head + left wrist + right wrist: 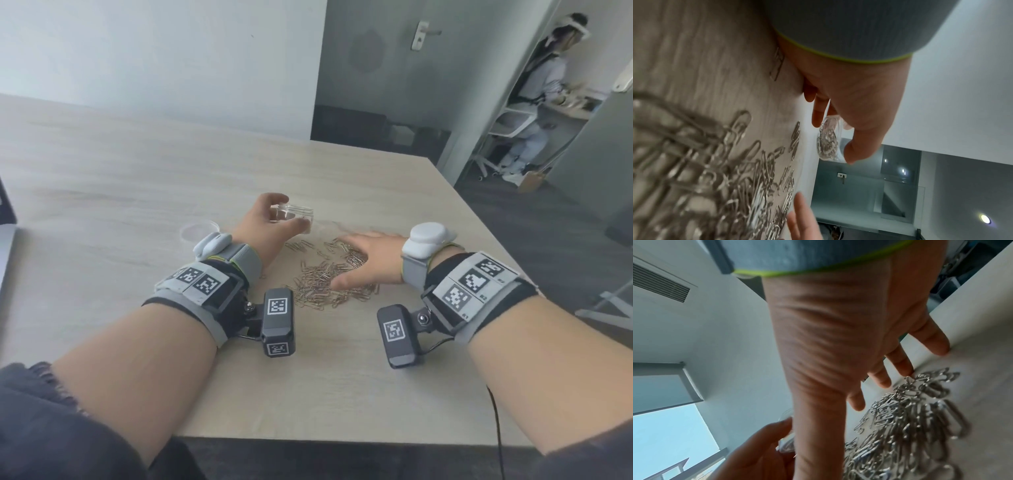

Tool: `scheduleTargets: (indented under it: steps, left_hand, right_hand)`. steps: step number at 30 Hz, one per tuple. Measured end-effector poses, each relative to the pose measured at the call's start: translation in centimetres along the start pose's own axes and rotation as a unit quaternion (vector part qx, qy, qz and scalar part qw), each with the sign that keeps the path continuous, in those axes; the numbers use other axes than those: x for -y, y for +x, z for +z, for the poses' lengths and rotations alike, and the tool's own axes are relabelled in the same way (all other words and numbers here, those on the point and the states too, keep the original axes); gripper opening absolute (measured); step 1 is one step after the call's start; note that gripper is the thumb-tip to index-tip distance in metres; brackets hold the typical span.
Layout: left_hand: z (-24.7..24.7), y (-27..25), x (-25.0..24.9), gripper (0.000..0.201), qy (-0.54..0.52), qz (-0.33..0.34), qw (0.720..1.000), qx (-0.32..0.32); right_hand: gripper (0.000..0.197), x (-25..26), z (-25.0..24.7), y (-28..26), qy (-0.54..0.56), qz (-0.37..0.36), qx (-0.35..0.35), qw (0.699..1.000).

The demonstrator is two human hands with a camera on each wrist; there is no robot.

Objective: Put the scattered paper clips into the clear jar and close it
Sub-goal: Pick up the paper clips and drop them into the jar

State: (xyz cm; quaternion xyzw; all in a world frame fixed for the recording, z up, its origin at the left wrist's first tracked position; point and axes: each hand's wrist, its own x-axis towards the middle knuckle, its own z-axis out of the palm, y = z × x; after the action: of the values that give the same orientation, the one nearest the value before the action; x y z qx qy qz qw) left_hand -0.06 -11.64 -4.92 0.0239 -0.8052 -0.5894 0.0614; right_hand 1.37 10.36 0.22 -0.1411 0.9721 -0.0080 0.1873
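Observation:
A small clear jar (295, 219) with no lid sits on the wooden table (137, 178), and my left hand (274, 222) grips it between thumb and fingers. In the left wrist view the jar (828, 142) holds some paper clips. A heap of silver paper clips (325, 277) lies just in front of the jar. My right hand (363, 260) is spread flat over the heap's right side, fingers straight, with fingertips (906, 369) touching the table beside the paper clips (910, 426). The clear lid (199, 232) lies flat to the left of my left wrist.
A grey laptop edge (7, 233) is at the far left. The table's right edge (479, 240) runs close to my right hand. Another person (537, 102) stands in a room beyond the doorway at the back right.

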Motion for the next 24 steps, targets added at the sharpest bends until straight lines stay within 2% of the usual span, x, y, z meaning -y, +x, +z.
scheduleTargets:
  steps: [2,4,11,14,17,19,24]
  left_hand:
    - [0.6,0.2,-0.1,0.055,-0.010,-0.001,1.000,0.015]
    - [1.0,0.1,-0.2,0.053,-0.023,-0.001,0.999,0.027]
    - [3.5,-0.9,-0.9,0.070,-0.083,-0.001,0.996,0.015]
    - [3.7,-1.3,-1.2,0.065,-0.099,0.002,0.995,0.033]
    - [2.7,-1.2,-1.0,0.059,-0.130,0.005,0.990,0.052]
    - [2.1,-1.0,-0.6,0.058,-0.123,0.017,0.989,0.084]
    - [2.3,-1.3,0.0,0.068,-0.015,0.031,0.989,0.142]
  right_hand:
    - [0.113,-0.2,0.4,0.3,-0.021,0.009,0.011,1.000]
    - [0.104,0.1,0.7,0.4,-0.021,0.002,-0.001,1.000]
    - [0.041,1.6,0.4,1.4,0.056,-0.040,-0.078,0.995]
    - [0.024,1.5,0.6,1.6,0.095,-0.045,-0.098,0.990]
    - [0.019,0.6,1.2,2.1,0.168,-0.028,-0.116,0.978]
    - [0.016,-0.3,1.7,2.5,0.250,-0.017,-0.130,0.959]
    - [0.012,-1.9,2.5,2.1,0.383,-0.020,-0.163,0.909]
